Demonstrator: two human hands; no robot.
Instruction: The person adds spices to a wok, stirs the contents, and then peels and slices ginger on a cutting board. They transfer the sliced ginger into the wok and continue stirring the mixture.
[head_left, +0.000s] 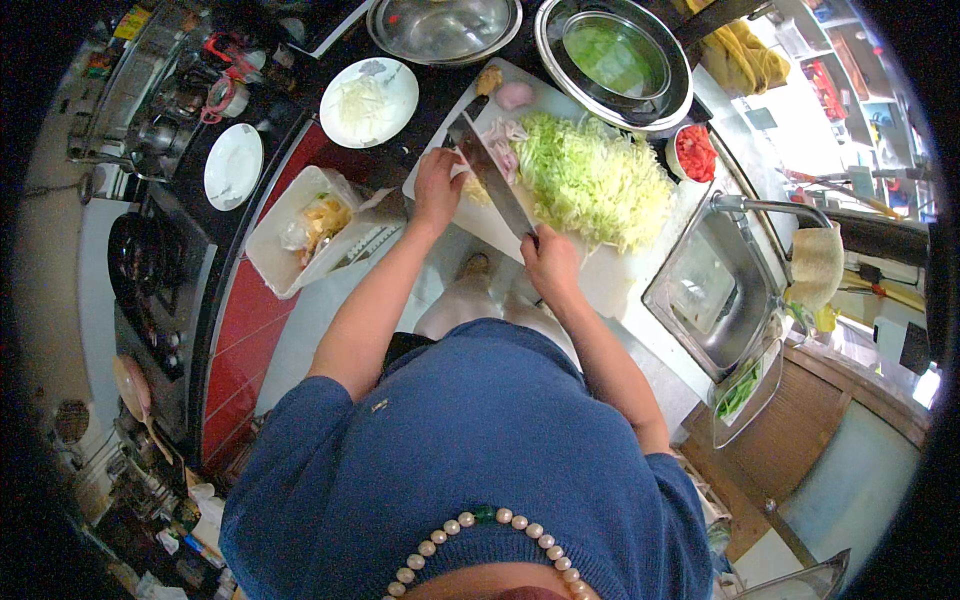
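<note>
My right hand (551, 262) grips the handle of a broad kitchen knife (493, 174), its blade lying at a slant over a white cutting board (457, 217). At the blade's far end, my left hand (440, 187) has bent fingers close to the blade; whether they pinch anything is unclear. Small pale yellow pieces (475, 189) lie beside the blade. Pinkish sliced pieces (504, 142) rest just right of the blade, next to a large heap of shredded cabbage (585, 180). A pink lump (514, 95) and a brown knob, perhaps ginger (490, 79), sit at the board's far end.
White plate with pale shreds (369, 103), another white plate (234, 166), and a white bin with scraps (300, 232) on the left. Steel basin (446, 26) and pot with greenish liquid (615, 56) beyond the board. Bowl of red pieces (694, 154) and steel sink (720, 300) on the right.
</note>
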